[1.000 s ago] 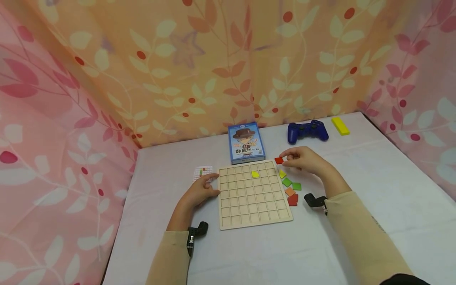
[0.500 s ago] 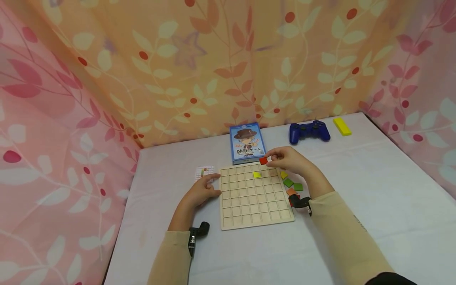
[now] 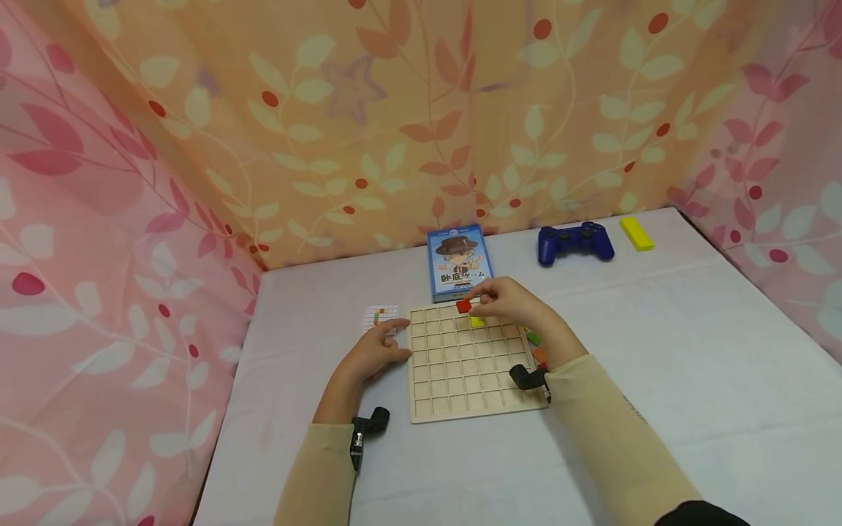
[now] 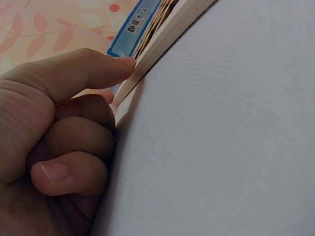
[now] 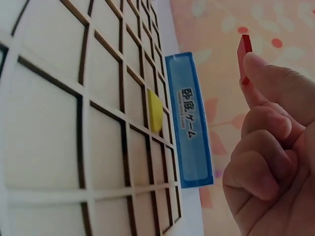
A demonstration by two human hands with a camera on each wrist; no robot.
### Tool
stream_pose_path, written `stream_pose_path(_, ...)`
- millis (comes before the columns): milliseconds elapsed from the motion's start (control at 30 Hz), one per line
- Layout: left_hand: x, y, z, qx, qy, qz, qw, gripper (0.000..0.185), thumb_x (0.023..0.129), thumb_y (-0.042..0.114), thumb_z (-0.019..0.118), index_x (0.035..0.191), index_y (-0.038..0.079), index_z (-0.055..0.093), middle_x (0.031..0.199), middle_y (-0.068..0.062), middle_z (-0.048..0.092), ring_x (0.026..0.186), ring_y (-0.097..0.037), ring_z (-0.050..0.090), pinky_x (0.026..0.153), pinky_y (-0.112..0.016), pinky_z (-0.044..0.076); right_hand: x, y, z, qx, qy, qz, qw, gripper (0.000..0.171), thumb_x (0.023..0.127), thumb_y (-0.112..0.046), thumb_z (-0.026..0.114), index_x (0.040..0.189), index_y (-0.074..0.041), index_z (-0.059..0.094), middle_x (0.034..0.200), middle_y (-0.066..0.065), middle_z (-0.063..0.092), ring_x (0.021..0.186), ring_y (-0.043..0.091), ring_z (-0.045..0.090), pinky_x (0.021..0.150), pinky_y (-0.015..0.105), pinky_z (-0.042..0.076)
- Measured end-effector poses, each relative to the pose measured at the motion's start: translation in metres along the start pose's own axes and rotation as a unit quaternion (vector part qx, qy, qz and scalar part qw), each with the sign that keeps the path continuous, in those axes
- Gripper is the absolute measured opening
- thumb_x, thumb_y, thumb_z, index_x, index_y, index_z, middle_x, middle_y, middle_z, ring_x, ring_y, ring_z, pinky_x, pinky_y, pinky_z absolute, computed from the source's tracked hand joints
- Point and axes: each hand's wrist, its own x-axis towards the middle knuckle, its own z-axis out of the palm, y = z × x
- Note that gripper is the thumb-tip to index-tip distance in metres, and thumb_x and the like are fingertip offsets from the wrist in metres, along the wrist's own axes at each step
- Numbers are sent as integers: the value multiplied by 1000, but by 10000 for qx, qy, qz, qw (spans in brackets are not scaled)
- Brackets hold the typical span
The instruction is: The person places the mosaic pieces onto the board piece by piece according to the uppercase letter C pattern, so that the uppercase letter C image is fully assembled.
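My right hand [image 3: 511, 303] pinches a small red square tile [image 3: 463, 306] between thumb and index finger. It is over the far edge of the wooden grid board [image 3: 454, 383]. In the right wrist view the red tile [image 5: 244, 59] is seen nearly edge-on, apart from the board. A yellow tile [image 5: 155, 112] lies in one cell, partly hidden by the right hand in the head view. Thumb and index finger of my left hand [image 3: 365, 359] touch the board's left edge; its other fingers are curled in. A small printed grid card [image 3: 380, 315] lies beside that hand.
Behind the board lies a blue box [image 3: 459, 259] with a cartoon figure. A blue game controller [image 3: 575, 244] and a yellow block [image 3: 636, 234] are at the back right. Green [image 3: 533, 337] and orange [image 3: 539, 356] tiles show by the board's right edge, partly covered by the right arm.
My right hand has carried the red tile leftward from beside the board's far right corner to over its far edge. My left hand has stayed at the left edge.
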Motion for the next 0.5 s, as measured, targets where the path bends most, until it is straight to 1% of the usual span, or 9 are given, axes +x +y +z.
stream_pose_path(100,0,0,0,-3,-10,26,10000,71,85,9,81,150,16,52,57,3,46,40,-11,33,38,-27,27,2,-1,6,-87,11,131,9999,32,91,-15,79,122,-5,73,64,-1,37,58,15,33,61,30,36)
stream_pose_path(233,0,0,0,22,-13,83,10000,70,86,9,80,150,15,52,57,3,46,39,-11,33,38,-27,27,5,-2,12,-387,115,227,9989,30,89,-14,80,116,-4,75,64,-1,38,59,15,35,59,30,33)
stream_pose_path(400,1,-1,-1,-1,-26,64,10000,71,85,9,81,150,15,52,56,3,46,39,-11,33,38,-27,27,9,2,19,-786,232,301,9962,29,87,-15,82,112,-3,76,71,1,48,69,17,44,63,32,37)
stream_pose_path(500,1,-1,-1,-39,-51,22,10000,72,85,8,81,150,15,51,56,4,45,39,-10,33,38,-27,27,10,5,23,-959,257,379,9943,30,87,-17,83,112,-3,76,78,2,60,75,17,50,71,32,43)
